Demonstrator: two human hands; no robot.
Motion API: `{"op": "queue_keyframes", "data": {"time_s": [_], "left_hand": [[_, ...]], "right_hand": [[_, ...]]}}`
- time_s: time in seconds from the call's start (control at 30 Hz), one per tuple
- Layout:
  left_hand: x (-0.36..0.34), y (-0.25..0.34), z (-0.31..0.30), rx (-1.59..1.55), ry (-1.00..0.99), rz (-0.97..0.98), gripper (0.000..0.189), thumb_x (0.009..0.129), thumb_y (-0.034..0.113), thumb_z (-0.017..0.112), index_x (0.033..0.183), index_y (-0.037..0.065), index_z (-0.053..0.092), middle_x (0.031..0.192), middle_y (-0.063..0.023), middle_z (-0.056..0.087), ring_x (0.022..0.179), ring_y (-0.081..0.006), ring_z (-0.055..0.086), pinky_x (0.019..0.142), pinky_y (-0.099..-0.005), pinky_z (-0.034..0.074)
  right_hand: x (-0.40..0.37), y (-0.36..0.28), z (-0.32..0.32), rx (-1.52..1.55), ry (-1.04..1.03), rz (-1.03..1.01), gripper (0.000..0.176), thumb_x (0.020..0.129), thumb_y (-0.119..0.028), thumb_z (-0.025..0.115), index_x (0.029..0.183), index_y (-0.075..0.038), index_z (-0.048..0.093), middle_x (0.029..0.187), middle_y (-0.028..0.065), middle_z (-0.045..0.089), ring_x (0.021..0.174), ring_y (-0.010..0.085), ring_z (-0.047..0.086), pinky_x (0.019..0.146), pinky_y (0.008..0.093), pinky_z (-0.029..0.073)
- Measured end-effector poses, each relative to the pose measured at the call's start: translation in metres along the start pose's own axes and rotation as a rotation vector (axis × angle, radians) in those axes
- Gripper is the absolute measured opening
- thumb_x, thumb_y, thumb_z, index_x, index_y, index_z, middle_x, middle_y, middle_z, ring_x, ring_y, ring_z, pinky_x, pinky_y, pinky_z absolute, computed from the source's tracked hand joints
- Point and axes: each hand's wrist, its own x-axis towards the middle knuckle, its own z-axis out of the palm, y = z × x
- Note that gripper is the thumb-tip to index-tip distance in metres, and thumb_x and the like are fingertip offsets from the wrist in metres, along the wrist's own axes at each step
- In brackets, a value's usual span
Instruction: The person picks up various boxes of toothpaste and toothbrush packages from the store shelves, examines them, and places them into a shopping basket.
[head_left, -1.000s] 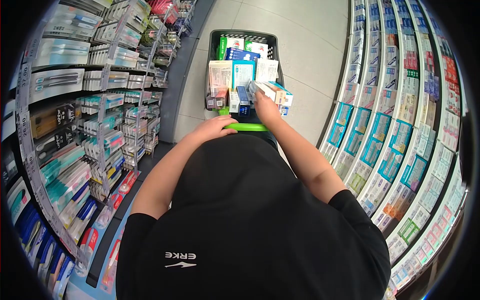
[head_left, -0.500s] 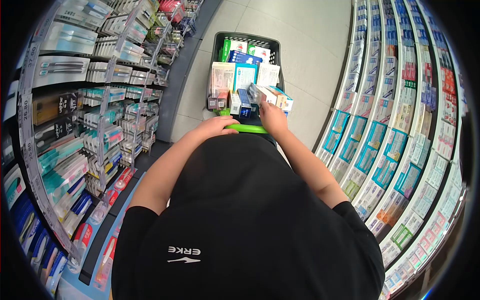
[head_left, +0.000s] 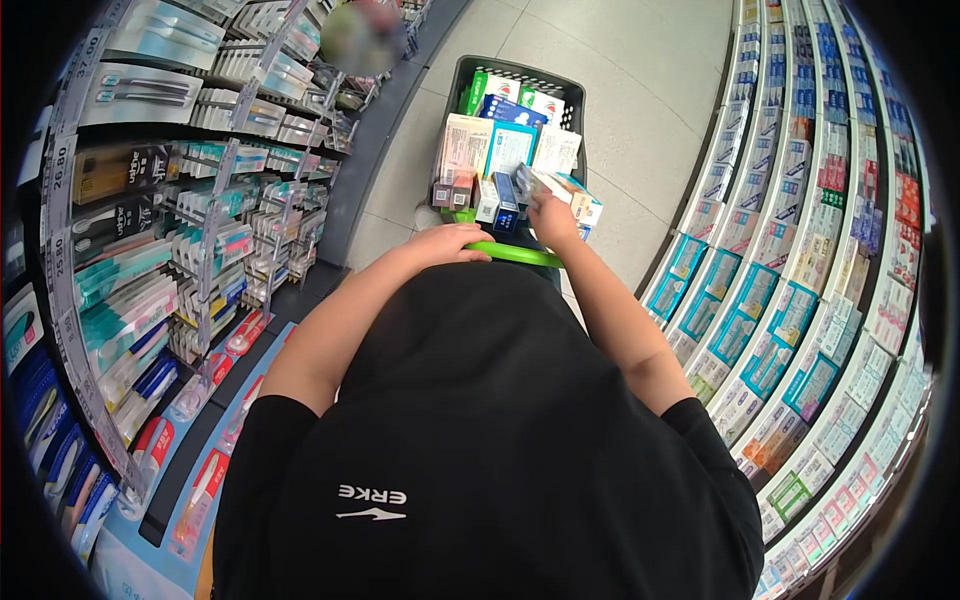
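toothpaste aisle: my left hand (head_left: pixel 450 243) clenches the green handle (head_left: pixel 515 253) while my nearer right hand (head_left: pixel 553 215) rests on the white box (head_left: pixel 572 192) at its 1 o'clock in the basket (head_left: pixel 522 76), box lying 10-to-4, whether grasped i cannot tell.

Bright, even overhead store light, faint glare on the pale floor (head_left: pixel 640 90); strong fisheye bending at the edges, black vignette corners, a blurred patch far left

Your left hand (head_left: pixel 450 243) wraps the green handle (head_left: pixel 515 253). Your right hand (head_left: pixel 553 215), just beside it, lies on a white-orange box (head_left: pixel 578 203) in the basket (head_left: pixel 462 72); grip unclear. Toothbrush shelves (head_left: pixel 150 250) sit left of your left hand.
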Motion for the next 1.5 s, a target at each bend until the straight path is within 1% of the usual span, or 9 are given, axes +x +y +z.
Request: {"op": "queue_keyframes", "data": {"time_s": [0.1, 0.3, 0.6, 0.7, 0.83, 1.07, 1.13, 1.27, 1.5], "left_hand": [[0.0, -0.004, 0.003, 0.002, 0.048, 0.054, 0.044, 0.097, 0.048, 0.064, 0.127, 0.016, 0.066, 0.121, -0.0092, 0.066, 0.116, -0.0316, 0.064, 0.096, -0.0447, 0.052], [0.002, -0.004, 0.001, -0.035, 0.011, 0.054, 0.044, 0.096, 0.048, 0.065, 0.126, 0.016, 0.066, 0.12, -0.0088, 0.066, 0.114, -0.0316, 0.064, 0.094, -0.0438, 0.052], [0.004, -0.015, 0.006, 0.045, 0.123, 0.117, 0.04, 0.095, 0.037, 0.068, 0.127, 0.013, 0.068, 0.118, -0.014, 0.07, 0.109, -0.033, 0.068, 0.095, -0.0449, 0.053], [-0.036, 0.025, -0.035, -0.088, 0.251, -0.067, 0.038, 0.096, 0.035, 0.066, 0.125, 0.01, 0.069, 0.115, -0.014, 0.072, 0.107, -0.0342, 0.067, 0.094, -0.0446, 0.052], [-0.103, 0.037, -0.057, -0.148, 0.78, -0.201, 0.031, 0.098, 0.031, 0.065, 0.12, 0.009, 0.069, 0.109, -0.0124, 0.072, 0.103, -0.0301, 0.068, 0.092, -0.0404, 0.053], [-0.228, 0.042, -0.098, -0.051, 1.885, -0.396, 0.022, 0.092, 0.012, 0.075, 0.11, 0.005, 0.065, 0.101, -0.005, 0.065, 0.084, -0.0138, 0.062, 0.073, -0.0285, 0.052], [-0.268, 0.03, -0.103, 0.212, 2.18, -0.476, 0.044, 0.092, 0.016, 0.078, 0.124, 0.007, 0.049, 0.119, -0.0059, 0.052, 0.108, -0.015, 0.053, 0.086, -0.0296, 0.047], [-0.322, 0.037, -0.115, 0.318, 2.423, -0.64, 0.054, 0.091, 0.024, 0.078, 0.127, 0.001, 0.045, 0.127, -0.0116, 0.047, 0.117, -0.0218, 0.048, 0.094, -0.0374, 0.041], [-0.334, 0.023, -0.124, 0.104, 2.446, -0.493, 0.039, 0.096, 0.024, 0.073, 0.124, 0.004, 0.054, 0.11, -0.0072, 0.06, 0.102, -0.017, 0.056, 0.092, -0.0342, 0.042]], "right_hand": [[-0.003, 0.003, 0.005, 0.076, 0.168, 0.036, 0.036, 0.091, -0.021, 0.069, 0.122, -0.003, 0.07, 0.102, 0.0207, 0.074, 0.093, 0.0356, 0.073, 0.088, 0.0448, 0.056], [-0.001, 0.019, 0.025, 0.192, 0.095, 0.106, 0.037, 0.091, -0.018, 0.068, 0.124, -0.002, 0.07, 0.088, 0.0142, 0.077, 0.074, 0.0255, 0.076, 0.078, 0.0388, 0.059], [-0.034, 0.005, -0.013, 0.219, 0.079, -0.13, 0.022, 0.096, -0.02, 0.066, 0.109, -0.004, 0.075, 0.09, 0.0194, 0.074, 0.082, 0.0336, 0.072, 0.077, 0.0417, 0.055], [-0.052, -0.009, -0.03, 0.265, 0.069, -0.26, 0.02, 0.096, -0.021, 0.065, 0.098, -0.002, 0.073, 0.085, 0.0207, 0.07, 0.076, 0.0376, 0.068, 0.071, 0.0449, 0.052], [-0.058, 0.011, -0.003, 0.21, -0.004, -0.06, 0.027, 0.1, -0.027, 0.062, 0.101, -0.003, 0.073, 0.08, 0.02, 0.068, 0.074, 0.035, 0.067, 0.069, 0.0426, 0.052], [-0.05, 0.012, -0.003, 0.341, -0.045, -0.067, 0.031, 0.099, -0.028, 0.059, 0.105, 0.0, 0.072, 0.085, 0.0221, 0.07, 0.078, 0.0329, 0.069, 0.073, 0.0413, 0.052], [-0.051, 0.009, -0.005, 0.338, -0.047, -0.05, 0.031, 0.099, -0.027, 0.059, 0.105, 0.0, 0.072, 0.085, 0.0223, 0.071, 0.078, 0.0331, 0.069, 0.074, 0.0412, 0.052], [-0.055, -0.002, -0.011, 0.383, -0.08, -0.028, 0.03, 0.098, -0.025, 0.059, 0.102, 0.001, 0.071, 0.086, 0.0233, 0.071, 0.079, 0.0343, 0.069, 0.075, 0.0416, 0.052], [-0.049, 0.016, 0.002, 0.398, -0.055, -0.068, 0.03, 0.097, -0.025, 0.059, 0.099, 0.002, 0.071, 0.085, 0.0242, 0.07, 0.077, 0.0349, 0.067, 0.074, 0.0427, 0.051]]}}
